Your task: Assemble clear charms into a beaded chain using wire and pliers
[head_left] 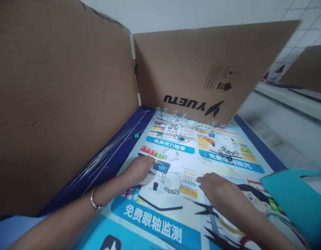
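Note:
My left hand [140, 169], with a silver bangle [93, 199] at the wrist, has its thumb and fingers pinched together low over the printed sheet. Across from it, my right hand [215, 189] is also closed in a pinch. Whatever either pinch holds is too fine to make out. Between the hands lies a loop strung with clear beads [172, 191]. Another ring of clear beads [172, 153] rests just beyond. Black-tipped pliers [207, 209] lie under my right forearm, and a second pair of pliers [217, 239] sits nearer, partly hidden by the arm.
Cardboard panels [186, 69] stand at the back and left. Clear beaded pieces [181, 121] are heaped along the back panel. Black rings [227, 153] lie at right, thin wires [108, 149] at left beside a small green lump [136, 135]. A turquoise object [293, 198] stands right.

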`<state>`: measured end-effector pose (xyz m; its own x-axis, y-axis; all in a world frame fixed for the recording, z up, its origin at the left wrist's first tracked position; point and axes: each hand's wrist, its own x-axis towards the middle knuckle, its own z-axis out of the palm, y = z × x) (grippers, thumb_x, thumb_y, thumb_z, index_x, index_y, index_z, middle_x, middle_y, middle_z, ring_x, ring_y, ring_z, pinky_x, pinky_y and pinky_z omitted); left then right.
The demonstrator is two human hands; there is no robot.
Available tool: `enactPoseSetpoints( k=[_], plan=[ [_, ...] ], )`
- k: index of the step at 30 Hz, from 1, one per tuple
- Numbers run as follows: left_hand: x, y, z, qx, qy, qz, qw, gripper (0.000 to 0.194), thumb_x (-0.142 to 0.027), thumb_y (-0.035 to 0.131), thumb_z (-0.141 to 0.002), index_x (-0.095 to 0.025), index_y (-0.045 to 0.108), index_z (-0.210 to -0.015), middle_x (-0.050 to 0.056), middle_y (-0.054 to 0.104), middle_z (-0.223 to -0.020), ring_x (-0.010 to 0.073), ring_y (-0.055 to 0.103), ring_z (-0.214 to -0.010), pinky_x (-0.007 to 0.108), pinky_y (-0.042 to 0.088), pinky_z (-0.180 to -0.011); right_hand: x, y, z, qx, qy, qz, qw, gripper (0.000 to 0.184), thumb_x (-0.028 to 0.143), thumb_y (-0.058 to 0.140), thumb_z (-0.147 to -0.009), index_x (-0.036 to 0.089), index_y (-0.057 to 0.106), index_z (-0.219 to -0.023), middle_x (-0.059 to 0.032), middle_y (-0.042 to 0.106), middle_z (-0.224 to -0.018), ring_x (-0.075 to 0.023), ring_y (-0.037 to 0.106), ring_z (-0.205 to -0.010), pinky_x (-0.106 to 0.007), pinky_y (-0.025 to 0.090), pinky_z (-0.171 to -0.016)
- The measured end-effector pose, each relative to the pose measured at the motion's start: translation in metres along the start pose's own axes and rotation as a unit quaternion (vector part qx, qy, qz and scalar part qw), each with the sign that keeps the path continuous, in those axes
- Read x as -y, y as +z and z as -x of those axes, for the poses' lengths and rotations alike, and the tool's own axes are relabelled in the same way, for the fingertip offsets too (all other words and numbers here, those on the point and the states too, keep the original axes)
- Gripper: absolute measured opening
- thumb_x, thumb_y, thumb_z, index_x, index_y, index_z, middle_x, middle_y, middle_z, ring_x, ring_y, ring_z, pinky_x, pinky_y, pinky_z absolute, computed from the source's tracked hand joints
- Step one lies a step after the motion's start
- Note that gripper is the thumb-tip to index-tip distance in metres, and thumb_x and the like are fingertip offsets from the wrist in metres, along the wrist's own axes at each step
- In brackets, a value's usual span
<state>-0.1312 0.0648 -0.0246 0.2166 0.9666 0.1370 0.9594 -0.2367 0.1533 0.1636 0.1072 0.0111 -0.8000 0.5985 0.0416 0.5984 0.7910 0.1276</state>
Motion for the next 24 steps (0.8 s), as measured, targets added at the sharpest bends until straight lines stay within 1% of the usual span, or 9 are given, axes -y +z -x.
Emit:
enactPoseSetpoints(
  k=[3,5,8,10,13,17,21,24],
  plan=[
    [-0.001,0.003,-0.001,0.003,0.012,-0.013,1.000,0.011,-0.016,0.038,-0.084,-0.017,0.048,-0.079,0.004,0.056,-0.079,0.0175,0.050,-0.073,0.028,0.035,-0.064,0.016,-0.007,-0.004,0.009,-0.037,-0.048,0.998,0.032,0.007,0.044,-0.077,0.022,0.058,-0.102,-0.0063,0.061,-0.093,-0.0193,0.054,-0.087,-0.029,0.042,-0.072],
    [-0.003,0.003,-0.001,0.007,0.017,-0.015,1.000,0.009,-0.016,0.041,-0.083,-0.017,0.049,-0.080,0.004,0.056,-0.079,0.0174,0.050,-0.074,0.028,0.035,-0.065,0.024,-0.008,-0.007,0.006,-0.047,-0.063,0.997,0.037,0.007,0.043,-0.077,0.023,0.055,-0.108,-0.0062,0.059,-0.098,-0.0193,0.052,-0.091,-0.030,0.042,-0.074],
    [-0.005,0.003,0.000,0.010,0.018,-0.017,1.000,0.012,-0.013,0.038,-0.083,-0.016,0.050,-0.081,0.005,0.056,-0.080,0.0172,0.049,-0.074,0.028,0.036,-0.066,0.033,-0.005,-0.012,-0.005,-0.045,-0.049,0.998,0.043,0.009,0.044,-0.078,0.026,0.048,-0.117,-0.0085,0.054,-0.111,-0.0223,0.049,-0.100,-0.033,0.042,-0.078],
    [-0.006,0.003,0.000,0.011,0.018,-0.023,1.000,0.016,-0.012,0.036,-0.083,-0.016,0.051,-0.082,0.005,0.056,-0.080,0.0176,0.049,-0.075,0.029,0.036,-0.066,0.037,-0.002,-0.014,0.007,-0.052,-0.043,0.998,0.042,0.011,0.045,-0.079,0.026,0.047,-0.119,-0.0104,0.051,-0.115,-0.0240,0.047,-0.104,-0.034,0.041,-0.080],
    [-0.006,0.004,0.000,0.007,0.027,-0.035,0.999,0.016,-0.012,0.036,-0.084,-0.016,0.051,-0.084,0.006,0.056,-0.080,0.0186,0.049,-0.076,0.030,0.035,-0.067,0.040,0.000,-0.013,0.029,-0.058,-0.056,0.996,0.038,0.013,0.046,-0.080,0.024,0.049,-0.116,-0.0106,0.051,-0.115,-0.0236,0.047,-0.104,-0.032,0.040,-0.080],
    [-0.005,0.005,-0.001,0.004,0.036,-0.039,0.999,0.016,-0.013,0.036,-0.084,-0.016,0.051,-0.086,0.006,0.055,-0.080,0.0189,0.050,-0.078,0.030,0.035,-0.068,0.042,0.000,-0.012,0.026,-0.060,-0.060,0.996,0.038,0.012,0.044,-0.081,0.022,0.047,-0.117,-0.0110,0.050,-0.114,-0.0232,0.046,-0.105,-0.032,0.039,-0.081],
    [-0.005,0.004,-0.001,0.006,0.039,-0.041,0.998,0.014,-0.015,0.037,-0.084,-0.016,0.051,-0.085,0.005,0.056,-0.080,0.0188,0.050,-0.077,0.030,0.035,-0.067,0.044,0.001,-0.011,0.024,-0.054,-0.064,0.996,0.029,0.011,0.047,-0.080,0.020,0.053,-0.106,-0.0093,0.052,-0.106,-0.0210,0.048,-0.097,-0.029,0.038,-0.076],
    [-0.006,0.003,0.000,0.007,0.050,-0.041,0.998,0.014,-0.014,0.037,-0.084,-0.016,0.051,-0.086,0.005,0.056,-0.081,0.0185,0.050,-0.078,0.030,0.036,-0.067,0.043,0.001,-0.011,0.031,-0.051,-0.072,0.996,0.025,0.012,0.050,-0.079,0.020,0.054,-0.102,-0.0076,0.053,-0.099,-0.0197,0.048,-0.092,-0.028,0.037,-0.073]
  ],
)
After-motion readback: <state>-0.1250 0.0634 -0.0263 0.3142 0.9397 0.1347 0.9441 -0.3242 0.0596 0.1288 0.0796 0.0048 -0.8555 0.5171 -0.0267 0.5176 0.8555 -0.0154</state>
